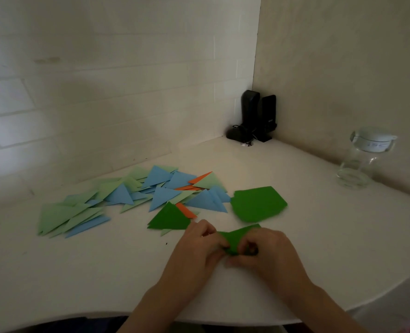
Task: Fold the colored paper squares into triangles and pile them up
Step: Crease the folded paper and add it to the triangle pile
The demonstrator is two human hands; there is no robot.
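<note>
A dark green paper square (237, 237) lies partly folded on the white table (103, 272), near its front edge. My left hand (199, 243) pinches its left part and my right hand (269, 251) pinches its lower right part; the fingers hide the corner between them. Just behind, at the right, sits a small stack of flat dark green squares (259, 204). A folded dark green triangle (169, 218) lies left of my hands. Beyond it spreads a loose scatter of light green, blue and orange folded triangles (132, 193).
A clear glass jar with a lid (365, 157) stands at the right by the wall. Black speakers with cables (254, 118) fill the back corner. A tiled wall runs close behind the triangles. The table's curved front edge lies just below my forearms.
</note>
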